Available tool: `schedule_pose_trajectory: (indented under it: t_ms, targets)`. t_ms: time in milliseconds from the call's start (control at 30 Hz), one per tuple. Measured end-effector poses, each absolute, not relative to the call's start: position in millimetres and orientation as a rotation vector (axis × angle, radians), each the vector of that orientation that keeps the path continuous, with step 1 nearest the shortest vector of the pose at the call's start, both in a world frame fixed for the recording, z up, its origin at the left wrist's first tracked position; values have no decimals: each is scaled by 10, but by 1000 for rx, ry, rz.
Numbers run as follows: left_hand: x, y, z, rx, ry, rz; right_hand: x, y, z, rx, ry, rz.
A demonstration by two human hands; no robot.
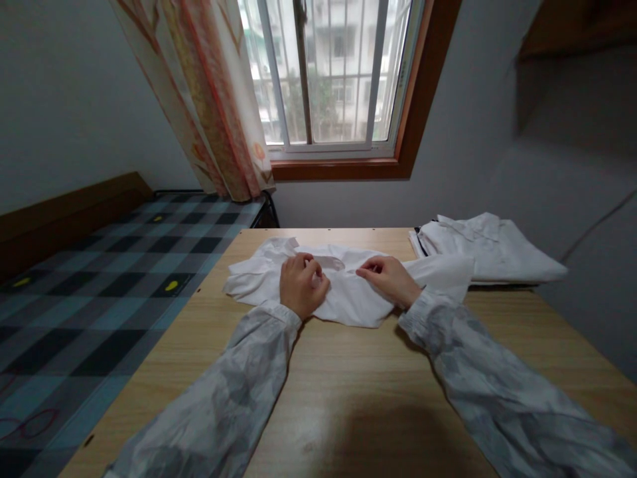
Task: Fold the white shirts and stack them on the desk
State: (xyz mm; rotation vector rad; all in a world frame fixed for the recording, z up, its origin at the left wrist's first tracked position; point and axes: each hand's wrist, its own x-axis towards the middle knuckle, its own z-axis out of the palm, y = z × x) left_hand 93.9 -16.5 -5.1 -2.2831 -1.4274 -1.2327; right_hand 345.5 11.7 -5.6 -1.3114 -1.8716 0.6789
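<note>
A white shirt (348,305) lies rumpled across the far part of the wooden table, with a sleeve-like length stretching right toward a folded pile. My left hand (302,285) rests on its left-middle part, fingers curled and closed on the cloth. On the other side of a gathered fold, my right hand (391,277) pinches the fabric between thumb and forefinger. Whether a button or only cloth is in that pinch is too small to tell.
Folded white clothes (490,249) are stacked at the table's back right corner. The wooden table (323,398) stands beside a bed (124,265) with a checked cover on the left. A curtain (213,99) and a barred window (338,79) are behind.
</note>
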Motion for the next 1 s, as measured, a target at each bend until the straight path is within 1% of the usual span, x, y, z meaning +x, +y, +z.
schedule_pose_trajectory:
  t_ms: [100, 200, 300, 433, 533, 667, 1000]
  targets:
    - [1093, -309, -70, -2435, -1499, -1287, 3283, 31, -129, -1277, -1730, 683]
    - [1210, -388, -143, -2603, -1663, -1292, 3167, -22, -229, -1236, -1601, 858]
    - [1223, -344, -210, -2669, -1798, -1399, 3136, -13, -323, -1204, -1488, 1056]
    - [1186, -242, -245, -2825, -1798, -1505, 3155, 30, -385, -1179, -1438, 1159]
    - [1196, -224, -267, -2837, -1845, -1547, 3153, 37, -388, -1155, -1434, 1219]
    - [1217, -225, -301, -2853, -1871, -1623, 3138, 28, -377, -1116, -1474, 1265]
    - [1178, -189, -265, -3102, -1680, -1749, 3162, 72, -445, -1081, -1578, 1233]
